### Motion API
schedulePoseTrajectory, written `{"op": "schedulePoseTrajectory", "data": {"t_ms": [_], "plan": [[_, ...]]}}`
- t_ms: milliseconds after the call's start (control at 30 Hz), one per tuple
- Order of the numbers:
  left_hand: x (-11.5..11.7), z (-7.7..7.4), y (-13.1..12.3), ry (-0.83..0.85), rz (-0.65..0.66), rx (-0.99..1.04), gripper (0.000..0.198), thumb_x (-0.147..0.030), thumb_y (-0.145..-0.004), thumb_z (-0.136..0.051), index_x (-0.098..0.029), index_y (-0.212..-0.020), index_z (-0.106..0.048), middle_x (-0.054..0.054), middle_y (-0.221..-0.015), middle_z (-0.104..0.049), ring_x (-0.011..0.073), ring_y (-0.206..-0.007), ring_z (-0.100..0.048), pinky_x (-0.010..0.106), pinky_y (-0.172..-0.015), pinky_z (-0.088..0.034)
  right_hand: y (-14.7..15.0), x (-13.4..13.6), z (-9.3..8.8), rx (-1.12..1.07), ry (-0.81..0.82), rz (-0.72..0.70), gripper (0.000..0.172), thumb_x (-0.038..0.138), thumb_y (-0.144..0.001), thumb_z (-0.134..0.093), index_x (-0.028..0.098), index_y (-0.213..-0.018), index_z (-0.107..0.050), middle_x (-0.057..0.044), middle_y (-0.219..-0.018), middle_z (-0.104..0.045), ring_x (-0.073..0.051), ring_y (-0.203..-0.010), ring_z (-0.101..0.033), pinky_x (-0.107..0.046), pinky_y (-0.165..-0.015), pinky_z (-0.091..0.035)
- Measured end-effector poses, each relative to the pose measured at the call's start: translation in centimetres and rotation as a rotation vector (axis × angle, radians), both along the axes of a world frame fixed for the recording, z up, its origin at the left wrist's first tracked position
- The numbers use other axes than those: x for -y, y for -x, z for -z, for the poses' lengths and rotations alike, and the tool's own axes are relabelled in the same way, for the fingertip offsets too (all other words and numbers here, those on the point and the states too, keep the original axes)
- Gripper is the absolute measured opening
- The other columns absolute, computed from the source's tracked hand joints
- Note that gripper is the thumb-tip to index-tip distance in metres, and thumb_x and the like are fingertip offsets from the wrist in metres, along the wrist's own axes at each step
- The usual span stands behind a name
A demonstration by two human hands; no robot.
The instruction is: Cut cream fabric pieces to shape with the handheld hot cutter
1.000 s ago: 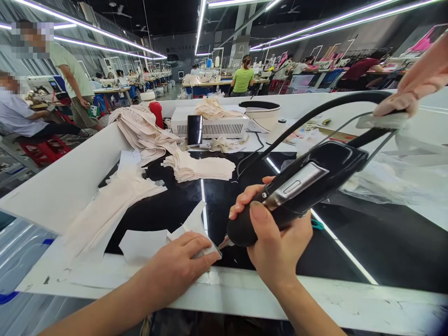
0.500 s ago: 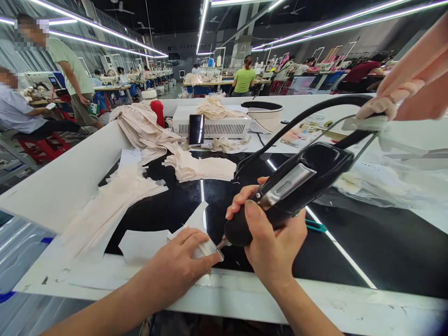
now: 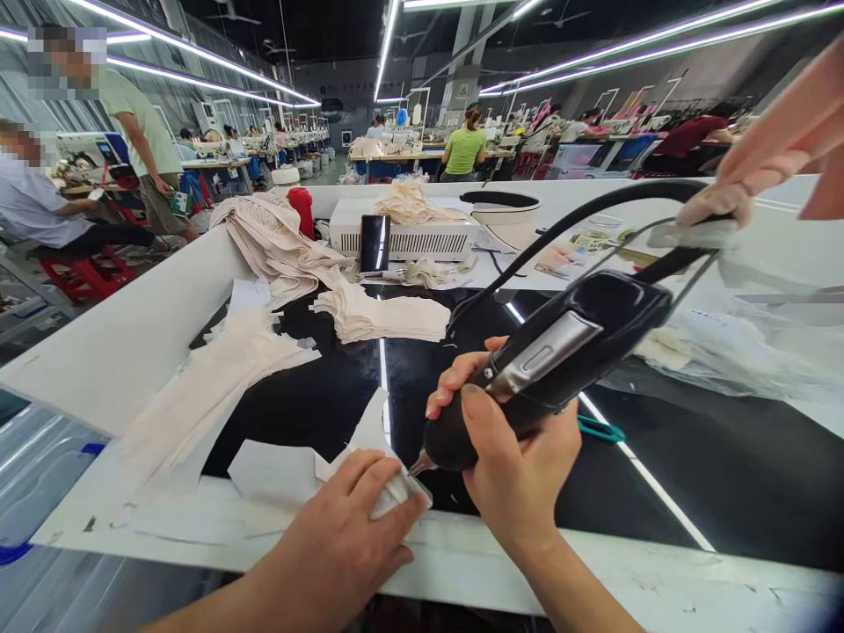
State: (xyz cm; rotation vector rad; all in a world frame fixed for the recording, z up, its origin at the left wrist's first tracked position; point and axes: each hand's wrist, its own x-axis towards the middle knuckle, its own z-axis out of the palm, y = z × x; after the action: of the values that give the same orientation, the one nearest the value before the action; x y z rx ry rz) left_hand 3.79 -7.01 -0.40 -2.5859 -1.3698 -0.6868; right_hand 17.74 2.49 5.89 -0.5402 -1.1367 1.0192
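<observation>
My right hand (image 3: 520, 457) is wrapped round a black corded hot knife (image 3: 547, 338). The knife slants down to the left, and its narrow metal tip (image 3: 422, 463) meets the edge of a pale fabric piece (image 3: 394, 492). My left hand (image 3: 360, 501) grips that piece near the table's front edge, with the fingers bent over it; a clear, stiff edge shows by the fingertips. A white paper-like sheet (image 3: 273, 470) lies left of the hand. Part of the fabric is hidden under my fingers.
Stacked cream fabric pieces (image 3: 396, 318) and a larger pile (image 3: 198, 378) lie on the black tabletop (image 3: 692, 466). A teal cutter (image 3: 600, 429) is right of my hand. A phone (image 3: 374, 243) leans on a white box (image 3: 422, 237). A cord (image 3: 580, 211) hangs at right.
My left hand has shifted slightly right and down, with the fabric edge moving along with it. The knife stays held in my right hand, its tip still at the fabric edge.
</observation>
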Motion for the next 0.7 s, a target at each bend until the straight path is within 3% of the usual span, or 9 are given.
{"op": "schedulePoseTrajectory", "data": {"t_ms": [200, 433, 700], "plan": [[0.1, 0.0, 0.9, -0.034, -0.026, -0.058, 0.034, -0.035, -0.109, -0.054, -0.008, -0.128, -0.06, 0.016, -0.121, -0.072, 0.0288, -0.113, -0.071, 0.042, -0.1, -0.062, -0.2, 0.5, -0.1, 0.0, -0.005, 0.011, 0.035, 0.028, -0.082, -0.083, 0.027, -0.107, -0.059, 0.006, -0.079, -0.069, -0.014, -0.054, -0.064, -0.029, -0.048, -0.056], [-1.6, -0.8, 3.8, 0.02, 0.099, -0.091, 0.024, -0.034, -0.108, -0.056, -0.017, -0.125, -0.063, 0.013, -0.126, -0.07, 0.0267, -0.124, -0.067, 0.051, -0.114, -0.053, -0.1, 0.4, 0.1, -0.005, -0.014, 0.007, 0.035, 0.027, -0.081, -0.084, 0.027, -0.107, -0.06, 0.005, -0.079, -0.071, -0.014, -0.054, -0.065, -0.029, -0.048, -0.057], [-1.8, -1.0, 4.7, 0.111, 0.135, -0.071, 0.025, -0.03, -0.107, -0.058, -0.021, -0.13, -0.062, 0.014, -0.127, -0.066, 0.0268, -0.121, -0.067, 0.056, -0.11, -0.054, 0.0, 0.5, -0.3, -0.027, -0.005, 0.024, 0.031, 0.021, -0.077, -0.083, 0.028, -0.1, -0.062, 0.005, -0.076, -0.07, -0.015, -0.057, -0.064, -0.028, -0.049, -0.057]]}}
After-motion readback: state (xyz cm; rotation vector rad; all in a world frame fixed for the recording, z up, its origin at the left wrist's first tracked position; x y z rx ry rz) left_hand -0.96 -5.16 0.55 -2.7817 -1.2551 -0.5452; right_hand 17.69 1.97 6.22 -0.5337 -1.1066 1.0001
